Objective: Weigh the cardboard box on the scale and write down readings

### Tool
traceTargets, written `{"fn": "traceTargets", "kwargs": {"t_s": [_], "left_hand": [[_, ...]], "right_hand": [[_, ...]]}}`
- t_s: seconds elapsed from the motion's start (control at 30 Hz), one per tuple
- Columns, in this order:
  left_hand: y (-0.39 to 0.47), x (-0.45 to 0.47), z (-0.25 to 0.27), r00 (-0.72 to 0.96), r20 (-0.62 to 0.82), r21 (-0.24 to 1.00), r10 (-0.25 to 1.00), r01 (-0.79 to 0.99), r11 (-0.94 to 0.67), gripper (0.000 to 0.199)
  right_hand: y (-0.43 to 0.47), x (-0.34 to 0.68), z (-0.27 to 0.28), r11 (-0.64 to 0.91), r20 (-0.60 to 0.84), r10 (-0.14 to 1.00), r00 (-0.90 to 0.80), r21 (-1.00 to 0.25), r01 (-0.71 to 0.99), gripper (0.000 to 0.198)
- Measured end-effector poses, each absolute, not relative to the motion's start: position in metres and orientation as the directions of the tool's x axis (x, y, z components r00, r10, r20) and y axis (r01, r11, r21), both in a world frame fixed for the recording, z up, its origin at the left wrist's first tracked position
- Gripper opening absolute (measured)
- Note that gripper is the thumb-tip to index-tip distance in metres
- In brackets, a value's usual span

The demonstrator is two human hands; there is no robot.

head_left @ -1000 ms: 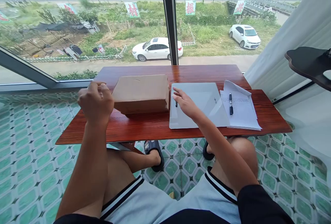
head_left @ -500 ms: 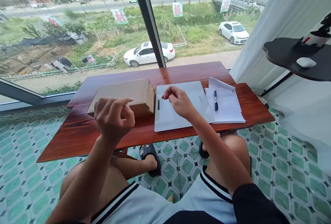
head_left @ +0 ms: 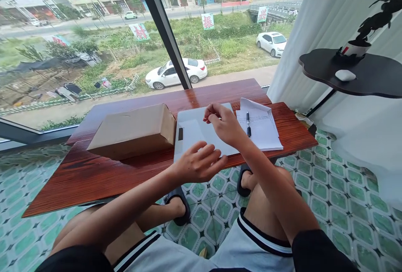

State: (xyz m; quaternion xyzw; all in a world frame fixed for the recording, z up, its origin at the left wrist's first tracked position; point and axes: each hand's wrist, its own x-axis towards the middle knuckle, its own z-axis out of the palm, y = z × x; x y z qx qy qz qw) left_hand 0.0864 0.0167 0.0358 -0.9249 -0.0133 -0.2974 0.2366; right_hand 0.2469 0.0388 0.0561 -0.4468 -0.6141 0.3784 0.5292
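My left hand [head_left: 202, 163] hovers over the front edge of a closed silver laptop [head_left: 188, 126], fingers loosely bent and apart, holding nothing. Above the laptop's right side is my right hand [head_left: 225, 124], its fingers curled in toward the thumb with nothing visible in them. Neither hand appears to touch the laptop. To its left lies a closed brown cardboard box [head_left: 132, 131]. On the right, a black pen [head_left: 248, 123] rests on handwritten paper sheets [head_left: 265, 129], the top one folded up at the back.
All this stands on a reddish-brown wooden table [head_left: 150, 170] by a large window. A dark wavy-edged side table [head_left: 370, 77] at right carries a white mouse [head_left: 345, 75] and a potted plant [head_left: 356, 47]. A white curtain [head_left: 285, 33] hangs behind it.
My left hand has swung right, from before the box to the laptop's front edge, and its fingers have loosened. My right hand stays curled above the laptop. The view has shifted slightly.
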Motion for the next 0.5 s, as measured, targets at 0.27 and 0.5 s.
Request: {"fn": "traceTargets", "kwargs": {"t_s": [0.27,0.5], "left_hand": [[0.010,0.153,0.014,0.839,0.390,-0.496,-0.380,-0.156,-0.854,0.017],[0.007,0.193,-0.031,0.921,0.235,-0.490,-0.310,-0.163,-0.856,0.028]], "right_hand": [[0.049,0.319,0.043,0.037,0.243,0.956,0.162,-0.652,0.757,0.022],[0.065,0.360,0.000,-0.245,0.191,0.919,0.344,-0.405,0.881,0.024]]}}
